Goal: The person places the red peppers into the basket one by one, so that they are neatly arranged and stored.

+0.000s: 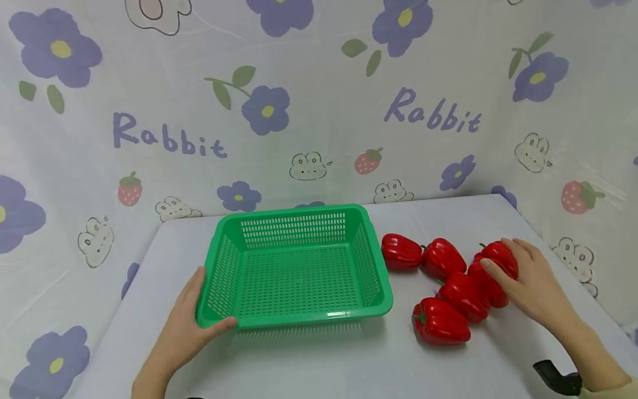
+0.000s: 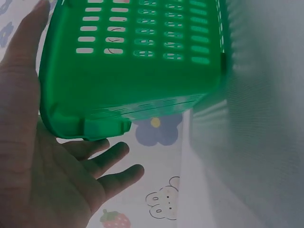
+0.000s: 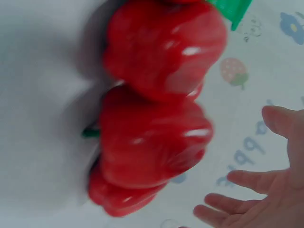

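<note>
A green plastic basket (image 1: 299,320) with slotted sides stands on the table, its inside bare. My left hand (image 1: 185,327) is at its near left corner, thumb along the front rim and fingers beside the left wall. In the left wrist view, the fingers (image 2: 121,183) are spread and fairly straight by the basket corner (image 2: 76,104). Several red bell peppers (image 1: 441,321) lie to the right of the basket. Over the far right bell pepper (image 1: 500,255) hovers my right hand (image 1: 535,282), fingers extended. The right wrist view shows the hand (image 3: 266,185) apart from the nearer bell peppers (image 3: 152,137).
A white cloth covers the table (image 1: 349,360). Behind it hangs a curtain (image 1: 319,72) printed with flowers, rabbits and strawberries. One bell pepper (image 1: 400,252) lies close against the basket's right wall. A black strap (image 1: 555,378) is at my right wrist.
</note>
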A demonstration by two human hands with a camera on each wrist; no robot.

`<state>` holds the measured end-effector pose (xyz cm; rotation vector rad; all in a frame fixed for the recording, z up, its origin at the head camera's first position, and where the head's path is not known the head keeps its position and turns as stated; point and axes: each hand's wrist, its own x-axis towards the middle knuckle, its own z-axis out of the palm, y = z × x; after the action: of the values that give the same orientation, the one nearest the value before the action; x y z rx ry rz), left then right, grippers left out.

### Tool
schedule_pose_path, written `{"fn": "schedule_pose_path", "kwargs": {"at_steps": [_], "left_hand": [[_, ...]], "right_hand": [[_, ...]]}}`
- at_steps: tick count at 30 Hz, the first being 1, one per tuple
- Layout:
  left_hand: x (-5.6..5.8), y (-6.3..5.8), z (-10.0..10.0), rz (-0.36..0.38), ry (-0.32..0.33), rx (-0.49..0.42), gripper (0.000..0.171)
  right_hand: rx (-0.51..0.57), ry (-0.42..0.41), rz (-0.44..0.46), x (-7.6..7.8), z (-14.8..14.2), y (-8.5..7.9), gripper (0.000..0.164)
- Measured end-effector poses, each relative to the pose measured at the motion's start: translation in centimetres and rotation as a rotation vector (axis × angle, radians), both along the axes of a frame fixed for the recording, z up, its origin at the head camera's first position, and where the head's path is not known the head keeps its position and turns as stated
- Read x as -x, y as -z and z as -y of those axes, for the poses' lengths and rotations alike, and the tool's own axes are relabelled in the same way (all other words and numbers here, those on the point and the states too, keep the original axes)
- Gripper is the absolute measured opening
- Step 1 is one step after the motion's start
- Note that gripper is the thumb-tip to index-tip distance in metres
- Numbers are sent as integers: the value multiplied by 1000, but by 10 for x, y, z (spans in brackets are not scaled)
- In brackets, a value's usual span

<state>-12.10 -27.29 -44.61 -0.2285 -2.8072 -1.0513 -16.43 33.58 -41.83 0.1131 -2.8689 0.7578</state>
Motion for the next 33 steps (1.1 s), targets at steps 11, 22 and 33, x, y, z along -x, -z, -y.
{"fn": "schedule_pose_path", "kwargs": {"at_steps": [11,22,33], "left_hand": [[4,9,1,-70,18,-57,132],[6,17,2,-83,26,-91,130],[6,15,1,-54,10,-90,129]], "right_hand": [[44,85,32,17,-33,9,76],[21,97,62,30,-48,14,80],[56,31,97,44,-58,20,82]]}}
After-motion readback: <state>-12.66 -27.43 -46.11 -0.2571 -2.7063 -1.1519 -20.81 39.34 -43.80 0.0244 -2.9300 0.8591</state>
